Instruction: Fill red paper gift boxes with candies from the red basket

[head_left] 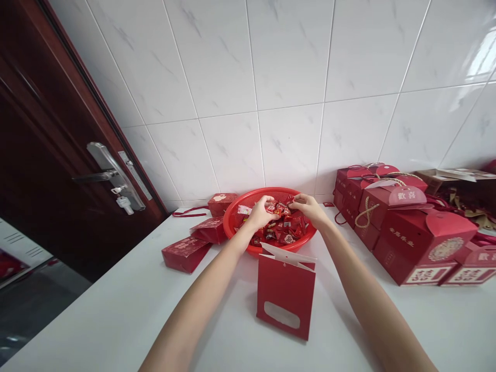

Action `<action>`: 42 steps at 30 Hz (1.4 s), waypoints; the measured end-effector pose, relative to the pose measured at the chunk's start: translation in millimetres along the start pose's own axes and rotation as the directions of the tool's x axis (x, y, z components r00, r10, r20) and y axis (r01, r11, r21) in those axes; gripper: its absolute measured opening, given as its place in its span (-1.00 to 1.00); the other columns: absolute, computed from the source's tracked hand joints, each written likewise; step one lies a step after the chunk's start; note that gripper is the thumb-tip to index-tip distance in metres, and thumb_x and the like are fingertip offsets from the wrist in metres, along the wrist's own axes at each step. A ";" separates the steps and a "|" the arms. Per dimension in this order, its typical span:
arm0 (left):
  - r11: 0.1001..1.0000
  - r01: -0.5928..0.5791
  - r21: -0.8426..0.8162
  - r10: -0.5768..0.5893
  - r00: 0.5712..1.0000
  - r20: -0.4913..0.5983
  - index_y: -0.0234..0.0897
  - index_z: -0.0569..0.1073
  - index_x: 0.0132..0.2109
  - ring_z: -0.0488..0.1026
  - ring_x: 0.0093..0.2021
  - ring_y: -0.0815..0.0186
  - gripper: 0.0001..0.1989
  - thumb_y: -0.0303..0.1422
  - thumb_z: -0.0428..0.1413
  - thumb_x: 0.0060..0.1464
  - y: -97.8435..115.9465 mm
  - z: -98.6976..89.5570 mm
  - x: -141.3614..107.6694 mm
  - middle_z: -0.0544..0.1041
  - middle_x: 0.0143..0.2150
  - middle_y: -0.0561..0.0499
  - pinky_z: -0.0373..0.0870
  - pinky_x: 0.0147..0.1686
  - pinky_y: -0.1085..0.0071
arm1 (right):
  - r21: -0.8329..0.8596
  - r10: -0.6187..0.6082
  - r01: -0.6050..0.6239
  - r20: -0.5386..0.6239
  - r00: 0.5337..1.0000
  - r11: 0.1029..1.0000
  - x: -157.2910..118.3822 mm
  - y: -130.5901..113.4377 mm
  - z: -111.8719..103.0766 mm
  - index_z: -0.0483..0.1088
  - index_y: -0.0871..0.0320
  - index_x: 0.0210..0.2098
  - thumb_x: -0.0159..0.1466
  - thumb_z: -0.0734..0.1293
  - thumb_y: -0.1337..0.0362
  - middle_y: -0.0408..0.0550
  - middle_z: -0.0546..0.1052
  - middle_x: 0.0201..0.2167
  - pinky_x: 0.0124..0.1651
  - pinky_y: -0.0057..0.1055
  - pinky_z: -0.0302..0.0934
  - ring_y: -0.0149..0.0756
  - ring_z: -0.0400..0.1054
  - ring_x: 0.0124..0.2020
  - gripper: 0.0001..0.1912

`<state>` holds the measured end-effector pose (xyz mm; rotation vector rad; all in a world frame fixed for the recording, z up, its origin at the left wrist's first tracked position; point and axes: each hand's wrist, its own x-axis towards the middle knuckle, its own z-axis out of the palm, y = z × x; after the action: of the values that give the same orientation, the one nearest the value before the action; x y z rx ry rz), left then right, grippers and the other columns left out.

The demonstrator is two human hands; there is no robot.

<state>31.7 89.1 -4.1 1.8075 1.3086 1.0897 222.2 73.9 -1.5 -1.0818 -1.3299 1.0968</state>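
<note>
A red plastic basket [228,216] full of small red-wrapped candies [281,232] stands against the tiled wall. Both my hands reach into it. My left hand [262,213] is closed at the basket's left-middle, its fingertips pinched on a red candy wrapper [270,206]. On the right side, my right hand [308,208] pinches another red wrapper [291,201] between thumb and fingers. Between my forearms a red paper gift bag [285,289] stands upright in front of the basket, its top open and an oval window low on its front.
Red gift boxes [186,253] lie left of the basket on the white table [127,315]. Several red boxes with rope handles [414,240] are stacked at right, beside an open carton [461,178]. A dark wooden door [50,129] with keys in its lock is at left.
</note>
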 end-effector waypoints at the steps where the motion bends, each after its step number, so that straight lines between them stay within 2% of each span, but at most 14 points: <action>1: 1.000 0.011 0.026 -0.010 1.000 -0.016 -0.29 0.45 -0.06 0.50 0.06 0.14 -0.45 -0.63 0.33 -0.28 -2.3 -0.3 0.5 0.57 -0.03 -0.11 0.43 0.03 0.30 | 0.039 0.009 -0.009 -0.007 1.000 0.999 -0.8 -2.5 0.2 0.33 0.10 -0.42 -0.04 0.42 0.22 -0.14 0.53 -0.43 -0.37 -0.42 0.34 -0.32 0.42 -0.39 -0.77; 5: 0.995 0.030 0.097 -0.027 0.999 -0.035 -0.27 0.47 -0.12 0.55 -0.05 0.11 -0.45 -0.69 0.28 -0.36 -9.6 -1.9 -1.0 0.60 -0.14 -0.07 0.47 -0.04 0.27 | 0.153 0.052 -0.051 -0.002 0.999 0.987 -3.9 -8.2 7.0 0.33 0.09 -0.43 -0.03 0.40 0.19 -0.13 0.52 -0.43 -0.34 -0.38 0.41 -0.31 0.43 -0.39 -0.79; 11: 0.993 -0.103 0.064 0.104 0.995 -0.003 -0.23 0.49 -0.02 0.51 0.11 0.12 -0.42 -0.73 0.12 -0.24 -2.2 -1.0 -3.8 0.60 0.03 -0.08 0.44 0.08 0.27 | 0.156 0.135 -0.139 0.037 0.990 0.978 -7.8 -6.5 16.1 0.39 0.11 -0.45 -0.03 0.48 0.28 -0.11 0.53 -0.42 -0.38 -0.42 0.43 -0.33 0.43 -0.41 -0.80; 14: 0.988 -0.150 0.033 0.151 0.989 -0.006 -0.25 0.51 -0.07 0.52 0.07 0.14 -0.51 -0.69 0.15 -0.20 1.4 0.9 -1.1 0.60 -0.01 -0.08 0.42 0.10 0.25 | 0.146 0.162 -0.168 0.054 0.985 0.975 -9.7 -7.7 14.8 0.40 0.11 -0.40 -0.02 0.51 0.28 -0.09 0.55 -0.39 -0.40 -0.40 0.44 -0.31 0.45 -0.40 -0.76; 19: 0.986 -0.165 -0.030 0.165 0.986 0.003 -0.26 0.47 -0.14 0.54 -0.12 0.23 -0.60 -0.58 0.27 -0.21 -1.1 4.0 1.4 0.58 -0.14 -0.02 0.47 -0.04 0.31 | 0.108 0.198 -0.208 0.096 0.976 0.972 -10.9 -9.4 13.3 0.42 0.12 -0.35 -0.08 0.56 0.29 -0.10 0.55 -0.44 -0.53 -0.44 0.36 -0.26 0.47 -0.42 -0.66; 22: 0.982 -0.165 -0.091 0.168 0.985 0.024 -0.29 0.43 -0.15 0.54 -0.20 0.30 -0.62 -0.58 0.26 -0.18 -2.1 4.9 1.2 0.55 -0.19 0.00 0.48 -0.15 0.39 | 0.099 0.194 -0.205 0.107 0.975 0.974 -10.0 -8.7 12.0 0.42 0.11 -0.33 -0.11 0.58 0.29 -0.16 0.53 -0.48 -0.56 -0.48 0.31 -0.29 0.46 -0.44 -0.62; 25: 0.976 -0.157 -0.151 0.169 0.983 0.067 -0.32 0.43 -0.12 0.56 -0.24 0.32 -0.63 -0.60 0.23 -0.14 0.2 4.5 0.5 0.57 -0.15 -0.06 0.50 -0.23 0.43 | 0.083 0.191 -0.202 0.122 0.974 0.976 -9.4 -8.1 10.8 0.46 0.11 -0.28 -0.12 0.59 0.27 -0.16 0.54 -0.49 -0.58 -0.49 0.27 -0.30 0.45 -0.45 -0.58; 28: 0.970 -0.156 -0.186 0.176 0.979 0.100 -0.33 0.46 -0.03 0.59 -0.19 0.28 -0.61 -0.59 0.20 -0.07 4.2 3.6 -0.5 0.60 -0.10 -0.11 0.53 -0.20 0.40 | 0.079 0.182 -0.194 0.142 0.973 0.978 -10.4 -8.5 10.9 0.50 0.12 -0.28 -0.12 0.58 0.28 -0.15 0.56 -0.47 -0.57 -0.49 0.27 -0.32 0.43 -0.48 -0.61; 31: 0.968 -0.170 -0.187 0.192 0.976 0.104 -0.31 0.46 0.07 0.57 -0.02 0.22 -0.55 -0.60 0.15 0.00 6.2 3.8 -0.1 0.60 -0.03 -0.14 0.52 -0.05 0.35 | 0.092 0.169 -0.182 0.132 0.977 0.979 -12.1 -9.0 12.2 0.52 0.12 -0.30 -0.10 0.56 0.27 -0.13 0.57 -0.46 -0.58 -0.49 0.25 -0.33 0.42 -0.50 -0.65; 33: 0.970 -0.176 -0.170 0.194 0.976 0.100 -0.30 0.45 0.12 0.52 0.08 0.21 -0.55 -0.57 0.13 0.05 5.1 4.4 1.3 0.57 0.06 -0.15 0.49 0.02 0.34 | 0.109 0.159 -0.169 0.100 0.982 0.979 -12.3 -8.7 12.9 0.52 0.12 -0.28 -0.08 0.55 0.24 -0.14 0.55 -0.48 -0.60 -0.48 0.22 -0.34 0.40 -0.52 -0.65; 36: 0.982 -0.154 -0.107 0.165 0.981 0.106 -0.29 0.45 0.13 0.54 0.04 0.19 -0.58 -0.48 0.12 0.11 0.3 4.7 2.8 0.56 0.07 -0.15 0.50 -0.01 0.30 | 0.160 0.129 -0.130 0.011 0.992 0.979 -10.3 -7.2 13.1 0.49 0.09 -0.27 -0.08 0.54 0.19 -0.20 0.50 -0.51 -0.61 -0.47 0.19 -0.37 0.34 -0.55 -0.63; 39: 0.994 -0.112 -0.007 0.110 0.967 0.228 -0.29 0.56 -0.05 0.58 -0.16 0.13 -0.67 -0.41 0.25 -0.02 -4.1 5.4 -1.9 0.63 -0.16 -0.10 0.51 -0.11 0.26 | 0.222 0.095 -0.077 -0.070 0.993 0.972 -7.4 -5.5 12.7 0.43 0.07 -0.33 -0.10 0.53 0.13 -0.25 0.45 -0.53 -0.59 -0.47 0.17 -0.41 0.27 -0.58 -0.63; 41: 0.993 -0.108 0.041 0.086 0.927 0.366 -0.25 0.62 -0.18 0.59 -0.21 0.10 -0.64 -0.42 0.37 -0.24 -5.4 7.8 -8.8 0.65 -0.24 -0.05 0.50 -0.11 0.27 | 0.252 0.083 -0.057 -0.095 0.992 0.966 -6.7 -4.8 12.7 0.39 0.07 -0.36 -0.12 0.54 0.08 -0.26 0.43 -0.54 -0.58 -0.47 0.15 -0.43 0.24 -0.58 -0.60; 42: 0.990 -0.129 0.065 0.088 0.898 0.431 -0.20 0.63 -0.18 0.59 -0.18 0.08 -0.57 -0.43 0.40 -0.33 -5.7 9.8 -12.5 0.66 -0.20 -0.04 0.49 -0.10 0.29 | 0.262 0.081 -0.052 -0.101 0.992 0.964 -6.8 -4.7 12.8 0.37 0.07 -0.37 -0.13 0.55 0.06 -0.26 0.42 -0.55 -0.58 -0.47 0.14 -0.43 0.23 -0.59 -0.58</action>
<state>36.1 78.5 -16.5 2.0632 1.0143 0.6374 209.6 66.0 1.6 -0.9821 -1.0361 1.2057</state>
